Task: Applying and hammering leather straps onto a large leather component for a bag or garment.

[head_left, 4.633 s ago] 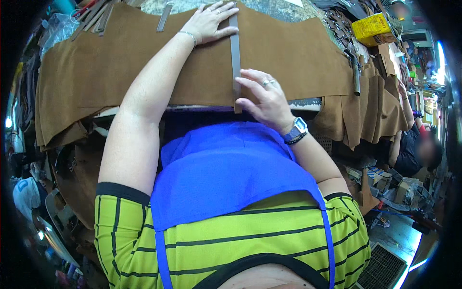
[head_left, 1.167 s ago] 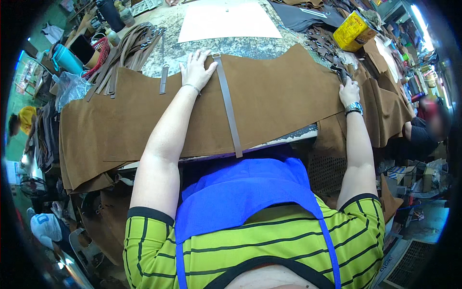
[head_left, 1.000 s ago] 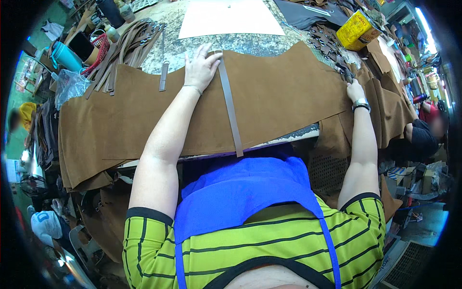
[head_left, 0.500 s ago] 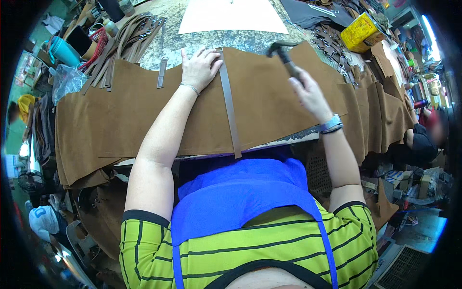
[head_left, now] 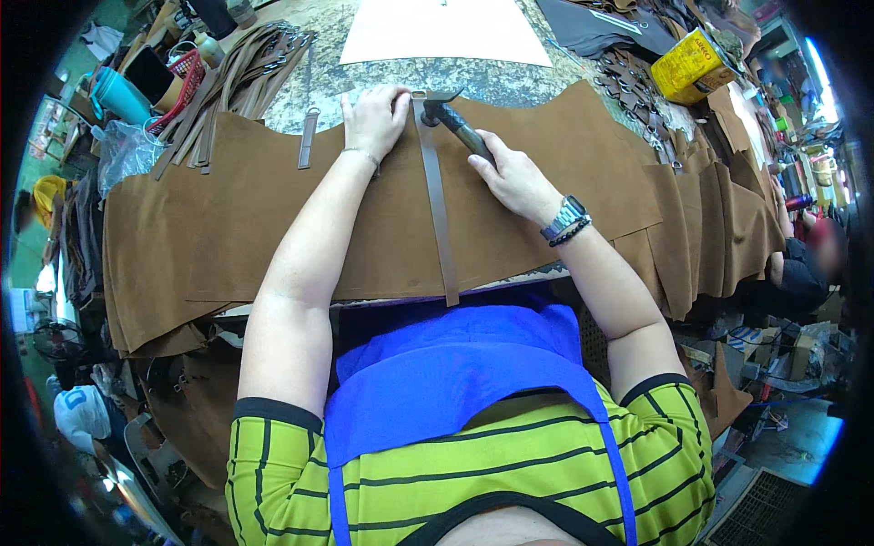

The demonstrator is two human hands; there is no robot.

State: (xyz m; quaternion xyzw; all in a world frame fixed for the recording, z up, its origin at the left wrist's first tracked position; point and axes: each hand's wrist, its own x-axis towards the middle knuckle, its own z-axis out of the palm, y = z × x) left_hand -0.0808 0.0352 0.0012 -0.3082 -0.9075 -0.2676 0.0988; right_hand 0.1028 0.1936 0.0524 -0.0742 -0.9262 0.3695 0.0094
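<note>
A large brown leather piece [head_left: 291,232] lies across the table in front of me. A narrow grey-brown leather strap [head_left: 436,209] runs down its middle, with a small metal ring or buckle at its far end. My left hand [head_left: 374,121] rests on the leather just left of that end, fingers bent and thumb and forefinger closed at the strap's edge; its fingertips are partly hidden. My right hand [head_left: 519,182] is wrapped round the handle of a hammer [head_left: 466,133]. The hammer's dark head is down at the strap's upper part, close to my left fingers.
A short buckled strap [head_left: 308,141] lies on the leather at left. Beyond are a bundle of straps [head_left: 246,86], a red basket [head_left: 187,86], a turquoise cup [head_left: 121,97], a white sheet [head_left: 446,32] and a yellow tin [head_left: 692,65]. Folded brown leather [head_left: 719,227] hangs at right.
My right hand has swung the hammer left, from over the right part of the leather to the strap. My left fingers have drawn in from lying spread and moved slightly away from me.
</note>
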